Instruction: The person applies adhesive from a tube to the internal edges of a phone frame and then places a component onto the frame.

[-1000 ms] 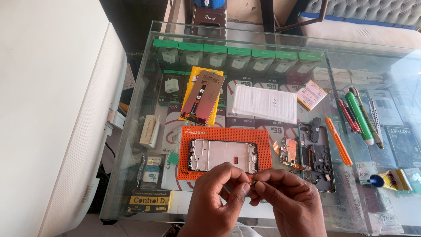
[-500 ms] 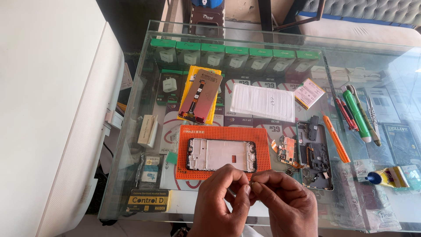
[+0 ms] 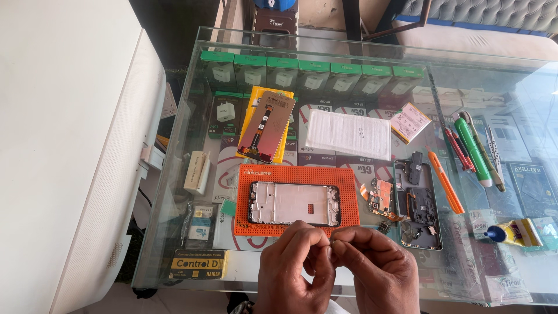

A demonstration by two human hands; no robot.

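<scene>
My left hand (image 3: 297, 267) and my right hand (image 3: 381, 273) meet at the near edge of a glass counter (image 3: 174, 174), fingertips pinched together on a tiny part too small to identify. Just beyond them a bare phone frame (image 3: 294, 203) lies on an orange perforated mat (image 3: 296, 177). To the right of the mat sit a small circuit board with an orange flex (image 3: 381, 197) and an open phone back housing (image 3: 419, 203). Farther back a phone screen (image 3: 266, 125) rests face down on a yellow card.
A white padded sleeve (image 3: 349, 134) and a small pink-white pack (image 3: 410, 122) lie at mid-counter. On the right are an orange pry tool (image 3: 445, 180), red and green screwdrivers (image 3: 474, 148), tweezers and a glue tube (image 3: 514, 232). Boxed chargers (image 3: 308, 72) show under the glass. A white wall stands left.
The view has shifted slightly; my hands stay pinched together at the counter's near edge, with only small finger movements.
</scene>
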